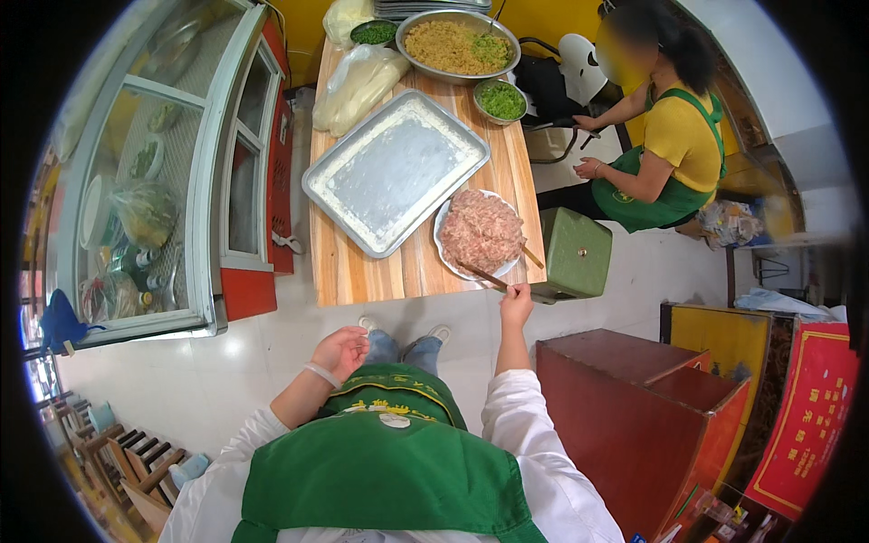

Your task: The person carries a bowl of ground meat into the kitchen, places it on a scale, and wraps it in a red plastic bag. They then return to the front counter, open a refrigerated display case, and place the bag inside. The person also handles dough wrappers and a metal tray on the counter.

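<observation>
My right hand (pixel 517 302) is at the table's near edge, with its fingers on the end of a thin dark wooden stick (pixel 487 276). The stick's other end reaches into a mound of minced meat (pixel 479 227). That mound fills a white plate (pixel 445 258) at the table's near right corner. A second, lighter wooden stick (pixel 533 256) pokes out of the meat on the right. In front of my green apron (pixel 380 468), my left hand (pixel 344 351) hovers with loosely bent fingers and holds nothing. A metal tray (pixel 397 173) dusted with white powder lies beside the plate.
Behind the tray are a plastic bag of pale dough (pixel 360 88), a large metal bowl of yellowish filling (pixel 445 44) and a bowl of chopped greens (pixel 500 100). A green stool (pixel 577 254) is by the table; a seated person (pixel 669 149) is beyond. A glass display fridge (pixel 156 176) stands left.
</observation>
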A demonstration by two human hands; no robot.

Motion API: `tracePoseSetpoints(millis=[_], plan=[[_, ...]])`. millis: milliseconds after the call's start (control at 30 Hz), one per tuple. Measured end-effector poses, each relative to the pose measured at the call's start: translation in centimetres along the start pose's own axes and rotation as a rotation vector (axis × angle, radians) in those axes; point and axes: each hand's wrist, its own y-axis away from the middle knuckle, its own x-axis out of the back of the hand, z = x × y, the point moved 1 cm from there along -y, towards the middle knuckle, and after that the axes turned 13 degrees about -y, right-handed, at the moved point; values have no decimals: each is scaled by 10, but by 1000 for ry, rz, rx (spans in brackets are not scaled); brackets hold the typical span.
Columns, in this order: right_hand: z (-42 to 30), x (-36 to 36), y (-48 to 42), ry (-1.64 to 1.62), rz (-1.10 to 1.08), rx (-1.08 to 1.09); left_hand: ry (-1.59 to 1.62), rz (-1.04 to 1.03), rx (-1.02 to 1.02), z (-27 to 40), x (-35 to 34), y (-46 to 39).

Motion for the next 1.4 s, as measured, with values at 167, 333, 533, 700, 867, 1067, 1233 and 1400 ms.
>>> tracePoseSetpoints(millis=[167, 333, 533, 700, 867, 1067, 1233, 1400], plan=[[-47, 10, 33, -206, -133, -39, 33, -15, -20, -3, 1, 4], [-10, 6, 23, -147, 79, -38, -52, -23, -5, 3, -17, 1], [0, -1, 76, -925, 22, -690, -28, -18, -21, 8, -19, 7], [3, -46, 104, -1120, 123, -964, -34, -27, -55, 17, -12, 11], [-4, -111, 84, -1241, 260, -907, -67, -55, -115, 33, -13, 11], [-22, -108, 91, -1072, -47, -975, -24, -3, -198, 47, -1, 21], [26, -53, 85, -896, -37, -1008, 99, 25, -225, 46, 6, 18], [73, 16, 69, -817, 29, -982, 151, 59, -249, 37, -19, 6]])
